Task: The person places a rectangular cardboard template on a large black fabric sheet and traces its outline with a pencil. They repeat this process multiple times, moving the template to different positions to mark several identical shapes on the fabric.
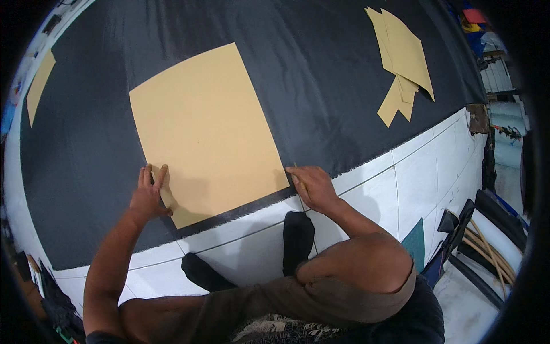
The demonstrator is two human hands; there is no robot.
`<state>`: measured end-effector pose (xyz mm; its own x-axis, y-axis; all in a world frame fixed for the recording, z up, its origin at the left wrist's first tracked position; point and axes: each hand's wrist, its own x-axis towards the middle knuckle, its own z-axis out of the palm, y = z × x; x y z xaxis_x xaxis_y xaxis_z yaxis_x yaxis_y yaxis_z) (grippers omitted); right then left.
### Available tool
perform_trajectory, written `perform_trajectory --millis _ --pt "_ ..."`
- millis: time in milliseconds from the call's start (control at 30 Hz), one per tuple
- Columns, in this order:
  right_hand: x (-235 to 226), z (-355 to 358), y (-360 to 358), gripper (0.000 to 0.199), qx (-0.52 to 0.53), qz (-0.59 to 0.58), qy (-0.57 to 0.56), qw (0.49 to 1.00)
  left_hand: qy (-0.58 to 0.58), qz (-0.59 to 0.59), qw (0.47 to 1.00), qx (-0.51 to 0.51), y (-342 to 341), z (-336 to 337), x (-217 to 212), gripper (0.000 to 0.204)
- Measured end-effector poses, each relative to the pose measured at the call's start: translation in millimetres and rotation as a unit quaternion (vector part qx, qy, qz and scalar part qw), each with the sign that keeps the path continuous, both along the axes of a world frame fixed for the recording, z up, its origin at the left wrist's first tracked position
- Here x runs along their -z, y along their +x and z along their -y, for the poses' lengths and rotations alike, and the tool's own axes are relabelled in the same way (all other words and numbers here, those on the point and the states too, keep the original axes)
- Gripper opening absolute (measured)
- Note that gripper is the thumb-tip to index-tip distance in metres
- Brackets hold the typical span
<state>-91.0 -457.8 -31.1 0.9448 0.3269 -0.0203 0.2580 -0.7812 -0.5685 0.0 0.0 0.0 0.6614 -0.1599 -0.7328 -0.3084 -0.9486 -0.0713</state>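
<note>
the tan card (209,129) lies flat on the black cloth (321,74), near its frayed edge, so its outline can be followed. my left hand (150,194) presses flat on the card's lower left corner, fingers together, i judge to keep it from sliding. my right hand (312,186) sits at the lower right corner, fingers pinched on a thin marker i can barely see. the cloth is spread over the white tiled floor (401,178). more tan pieces (404,57) lie well apart, upper right; another (39,86) at far left.
</note>
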Motion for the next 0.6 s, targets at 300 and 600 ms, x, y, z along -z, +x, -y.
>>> perform_trajectory --millis 300,600 --pt "-11.1 -8.5 128.1 0.024 0.015 0.004 0.096 0.995 0.020 -0.003 1.000 0.001 2.0 1.5 -3.5 0.144" --pt "-3.0 -51.5 329.8 0.032 0.017 0.057 0.060 0.996 -0.007 0.002 1.000 0.006 1.8 1.8 -0.9 0.141"
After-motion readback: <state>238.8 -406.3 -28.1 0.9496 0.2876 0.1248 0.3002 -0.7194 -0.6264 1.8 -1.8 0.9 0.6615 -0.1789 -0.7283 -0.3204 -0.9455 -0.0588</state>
